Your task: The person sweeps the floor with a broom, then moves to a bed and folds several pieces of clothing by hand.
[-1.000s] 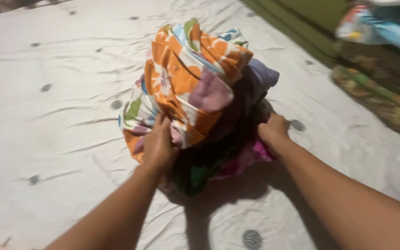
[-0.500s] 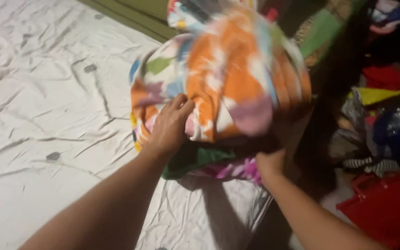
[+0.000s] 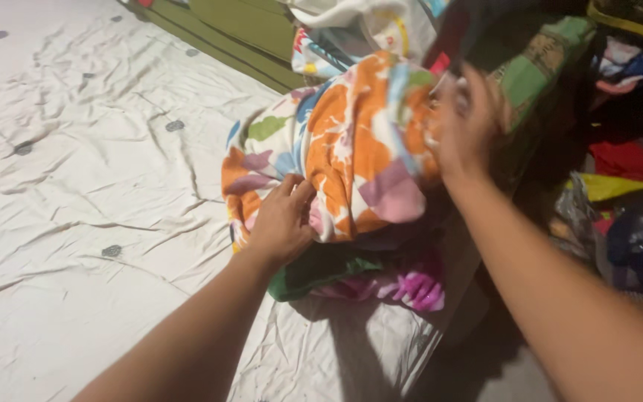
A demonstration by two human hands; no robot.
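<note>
Right now the left hand (image 3: 283, 223) is pressing against the near side of a bundle of clothes (image 3: 344, 171), its fingers curled into the orange, white and pink flowered fabric, so its grip is closing on that cloth. Meanwhile the right hand (image 3: 466, 123) is lying on the far upper side of the same bundle with fingers spread flat; it is blurred, so whether its grip is pinching any cloth cannot be told. Between the two hands the bundle is sitting at the edge of a bed covered by a white sheet (image 3: 76, 208) with small dark dots, and green (image 3: 321, 268) and magenta (image 3: 411, 286) garments are hanging out underneath it. Beyond the bundle, more coloured clothes (image 3: 619, 164) are lying piled at the right, beside the bed.
</note>
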